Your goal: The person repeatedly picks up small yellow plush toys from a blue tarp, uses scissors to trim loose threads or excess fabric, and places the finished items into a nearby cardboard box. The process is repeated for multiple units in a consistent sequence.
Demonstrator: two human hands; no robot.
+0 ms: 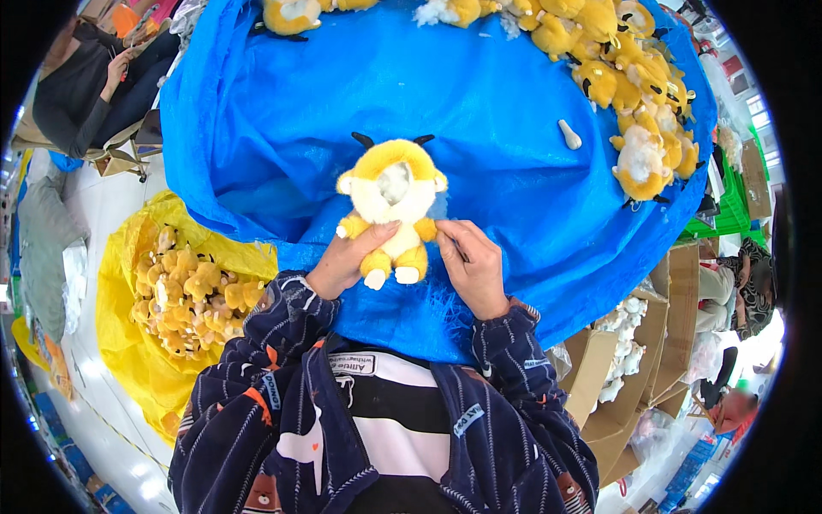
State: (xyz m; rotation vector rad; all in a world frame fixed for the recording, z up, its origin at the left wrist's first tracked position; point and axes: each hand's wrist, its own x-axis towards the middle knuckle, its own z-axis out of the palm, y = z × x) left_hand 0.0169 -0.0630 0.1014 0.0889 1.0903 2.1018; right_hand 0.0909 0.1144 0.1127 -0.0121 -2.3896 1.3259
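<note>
Over a blue plastic sheet, at the centre of the view, a small yellow and white plush toy is held upright, its front toward me. It has two black horns, and white stuffing shows through the round opening in its face. Both hands are on it. My left hand is partly closed around the toy's lower body, thumb across its belly, the other fingers mostly hidden behind. My right hand is curled, thumb and forefinger pinched together at the end of the toy's arm on that side; I cannot tell whether they also hold something small.

Printed lettering appears on a pale label at the neck of my striped shirt, and on small light patches on my dark jacket. More yellow toys are heaped along the sheet's far right edge, a white bulb-shaped piece lying near them.
</note>
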